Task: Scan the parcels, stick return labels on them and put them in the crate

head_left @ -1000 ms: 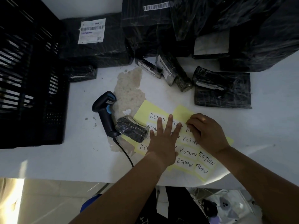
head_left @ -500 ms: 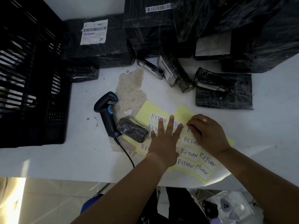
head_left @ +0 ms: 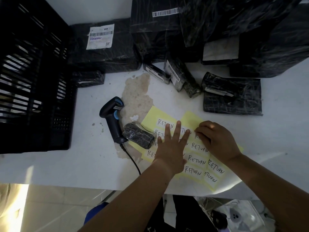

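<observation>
Left hand: Left hand [head_left: 170,148] lies flat at centre frame, fingers straight and spread, pressing down on the yellow backing sheet [head_left: 192,118]; it holds nothing.
Right hand: Right hand [head_left: 217,139] sits just right of it with fingers curled, tips down on the sheet's upper row. I cannot tell whether a label corner is already nipped between finger and thumb.
Labels: white paper stickers handwritten RETURN [head_left: 197,162] lie in rows on the sheet. They are probably thin, floppy and tacky underneath, so apt to curl or fold onto themselves. Best lifted by one corner and peeled low.
Sheet: light and probably slick-backed, so likely to slide on the white table [head_left: 83,164] unless a palm pins it.
Parcel in hand's reach: small black film-wrapped roll-shaped parcel [head_left: 138,135] lies on the sheet's left edge, left of centre. It looks light and slightly squashy, with glossy, wrinkled wrap that may slip. Grasp it across the middle and put the label on its smoothest stretch.
Scanner: black handheld barcode scanner with blue trim [head_left: 111,118] lies just beside that parcel, cable trailing toward the lower edge.
Crate: black slatted plastic crate [head_left: 33,81] fills the left of frame, well apart from both hands.
Waiting parcels: more black wrapped parcels [head_left: 232,96] crowd the top and upper right. The big ones look bulky enough for two hands.
</observation>
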